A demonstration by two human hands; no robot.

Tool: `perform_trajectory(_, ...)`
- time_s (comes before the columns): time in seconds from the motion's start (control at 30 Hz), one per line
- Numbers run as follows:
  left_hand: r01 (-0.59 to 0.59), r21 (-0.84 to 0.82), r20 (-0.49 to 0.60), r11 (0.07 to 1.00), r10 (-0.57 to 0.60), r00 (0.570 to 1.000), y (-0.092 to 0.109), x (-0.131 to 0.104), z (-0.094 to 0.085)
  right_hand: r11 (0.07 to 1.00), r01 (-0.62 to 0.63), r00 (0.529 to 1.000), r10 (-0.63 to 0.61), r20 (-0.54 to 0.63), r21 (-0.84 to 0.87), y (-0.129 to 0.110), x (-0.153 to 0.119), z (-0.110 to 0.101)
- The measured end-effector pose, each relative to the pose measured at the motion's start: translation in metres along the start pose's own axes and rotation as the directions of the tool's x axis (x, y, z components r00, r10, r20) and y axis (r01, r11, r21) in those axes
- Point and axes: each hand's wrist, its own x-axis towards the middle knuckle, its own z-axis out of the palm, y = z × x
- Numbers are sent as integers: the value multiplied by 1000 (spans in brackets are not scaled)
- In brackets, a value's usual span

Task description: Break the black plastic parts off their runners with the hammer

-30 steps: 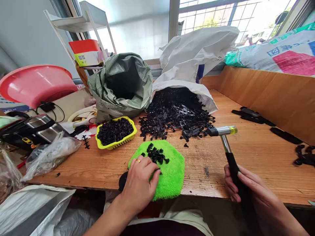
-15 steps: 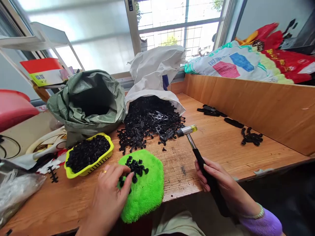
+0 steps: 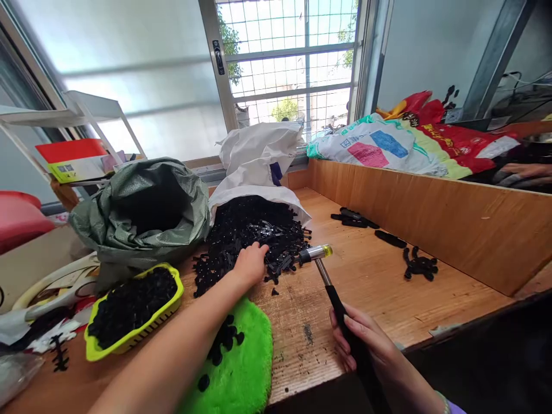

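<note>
My left hand [image 3: 252, 263] reaches into the heap of small black plastic parts [image 3: 241, 230] that spills from a white sack [image 3: 259, 155]; its fingers are closed, and what they hold is hidden. In my right hand [image 3: 357, 336] is the black handle of a small hammer [image 3: 317, 253], its metal head with a yellow tip lying just right of the heap. Under my left forearm lies a green fuzzy cloth [image 3: 250, 356] with several round black pieces [image 3: 226, 339] on it.
A yellow basket [image 3: 129, 339] full of black pieces stands at the left, before an open grey-green sack [image 3: 150, 247]. Black strips [image 3: 353, 218] and a black clustered piece [image 3: 420, 264] lie by the wooden board [image 3: 431, 224]. A person's hand [image 3: 528, 169] shows at far right.
My left hand has left the black pieces on the green cloth and moved forward to the heap. My right hand still holds the hammer. The view has tilted up.
</note>
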Motion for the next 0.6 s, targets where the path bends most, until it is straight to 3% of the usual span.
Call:
perform_trajectory(0.07, 8, -89, -30, 996, -11, 999, -2, 4, 5, 1000, -6, 1000, 5, 10, 7, 0, 1, -2)
perform_trajectory(0.17, 33, -245, -105, 969, -61, 993, -5, 11, -2, 1000, -9, 1000, 8, 24, 14, 2, 3, -5)
perform_trajectory(0.27, 77, -434, -155, 898, -159, 975, -6, 16, -21, 1000, -7, 999, 6, 42, 12, 4, 3, -8)
perform_trajectory(0.37, 105, -610, -132, 786, -231, 964, -6, 7, -44, 1000, 3, 999, -4, 53, 13, 5, 3, -10)
perform_trajectory(0.43, 115, -724, -91, 680, -260, 961, -6, -7, -56, 1000, 4, 998, -5, 65, 18, 6, 4, -11)
perform_trajectory(0.57, 137, -941, 34, 310, -317, 948, -4, -45, -67, 1000, -4, 995, 1, 97, 30, 7, 5, -12)
perform_trajectory(0.6, 139, -955, 50, 260, -321, 946, -5, -55, -68, 999, -8, 996, 5, 87, 36, 7, 5, -11)
